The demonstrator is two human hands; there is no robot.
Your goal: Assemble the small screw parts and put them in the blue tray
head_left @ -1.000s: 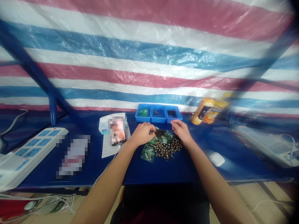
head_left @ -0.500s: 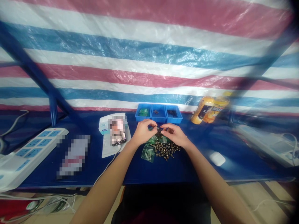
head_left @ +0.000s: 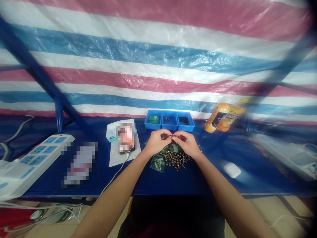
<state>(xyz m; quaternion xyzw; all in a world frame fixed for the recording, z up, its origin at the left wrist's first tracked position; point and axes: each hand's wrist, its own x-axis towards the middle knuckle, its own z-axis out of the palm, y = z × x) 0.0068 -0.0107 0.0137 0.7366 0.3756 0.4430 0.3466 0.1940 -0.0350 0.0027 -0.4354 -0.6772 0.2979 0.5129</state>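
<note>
My left hand [head_left: 156, 142] and my right hand [head_left: 187, 144] meet fingertip to fingertip just above a heap of small brass-coloured metal parts [head_left: 177, 158] on the blue table [head_left: 188, 180]. Both hands are closed in a pinch on a small dark part [head_left: 170, 136] held between them. Small green circuit boards [head_left: 158, 163] lie under and to the left of the heap. Behind the hands stand three joined blue bins [head_left: 169, 120] holding green boards, a few parts and dark pieces.
A phone [head_left: 125, 139] lies on white paper [head_left: 119, 155] left of the hands, its cable running off the front edge. A white power strip [head_left: 27, 158] sits far left. A white earbud case [head_left: 231, 170] and yellow bottles [head_left: 223, 117] are right. Striped tarp hangs behind.
My right hand came left from beside the heap and met my left hand. Both fingertips now pinch one small part together above the heap.
</note>
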